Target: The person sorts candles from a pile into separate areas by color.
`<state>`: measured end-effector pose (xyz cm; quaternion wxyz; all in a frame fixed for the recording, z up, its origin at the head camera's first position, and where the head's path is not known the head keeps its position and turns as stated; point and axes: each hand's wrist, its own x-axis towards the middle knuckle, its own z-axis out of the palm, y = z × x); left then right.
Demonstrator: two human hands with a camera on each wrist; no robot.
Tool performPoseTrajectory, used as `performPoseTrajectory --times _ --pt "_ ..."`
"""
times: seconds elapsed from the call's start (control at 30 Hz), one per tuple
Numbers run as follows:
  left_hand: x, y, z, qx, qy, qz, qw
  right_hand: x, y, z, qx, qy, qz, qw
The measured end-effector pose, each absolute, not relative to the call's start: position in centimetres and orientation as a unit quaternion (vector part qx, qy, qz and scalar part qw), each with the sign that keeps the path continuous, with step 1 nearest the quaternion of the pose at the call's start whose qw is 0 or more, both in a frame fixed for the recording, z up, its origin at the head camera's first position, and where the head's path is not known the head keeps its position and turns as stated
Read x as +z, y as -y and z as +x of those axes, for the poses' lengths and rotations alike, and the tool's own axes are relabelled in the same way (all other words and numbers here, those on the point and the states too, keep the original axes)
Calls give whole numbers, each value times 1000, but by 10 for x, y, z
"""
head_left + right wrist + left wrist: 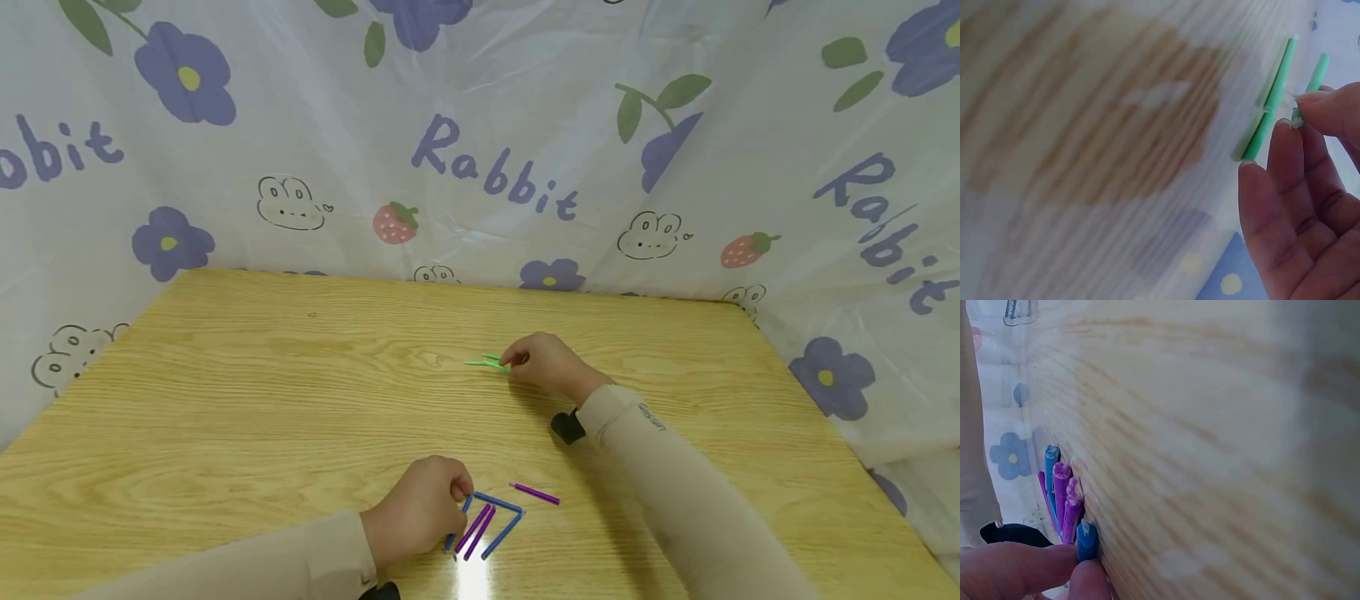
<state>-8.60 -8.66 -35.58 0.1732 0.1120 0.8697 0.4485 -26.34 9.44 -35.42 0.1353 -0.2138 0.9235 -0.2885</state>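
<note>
My left hand (420, 512) pinches a blue stick (1087, 540) between thumb and finger at the table's near side. Two more blue sticks, an upper one (498, 502) and a slanted one (502, 536), meet at a corner to its right. Between the blue sticks lie two purple sticks (472, 528) side by side. Farther back, my right hand (546, 364) pinches a green stick (1317, 74) by one end, its little finger extended toward the table. Beside it, green pieces (1280, 75) lie end to end at a slight bend.
A third purple stick (536, 493) lies to the right of the blue corner. The wood-grain table (300, 400) runs back to a white curtain (480, 75) printed with flowers and rabbits. Dark devices (567, 427) sit at the wrists.
</note>
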Motion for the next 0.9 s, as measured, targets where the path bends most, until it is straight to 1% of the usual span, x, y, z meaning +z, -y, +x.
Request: performPoseTrajectory --times 0.63,0.9 --pt "-354 86 -85 449 -869 106 176 -349 -83 -269 -240 -930 -239 146" --pt "-354 87 -86 447 -871 102 176 -350 -77 -270 -218 -936 -241 138"
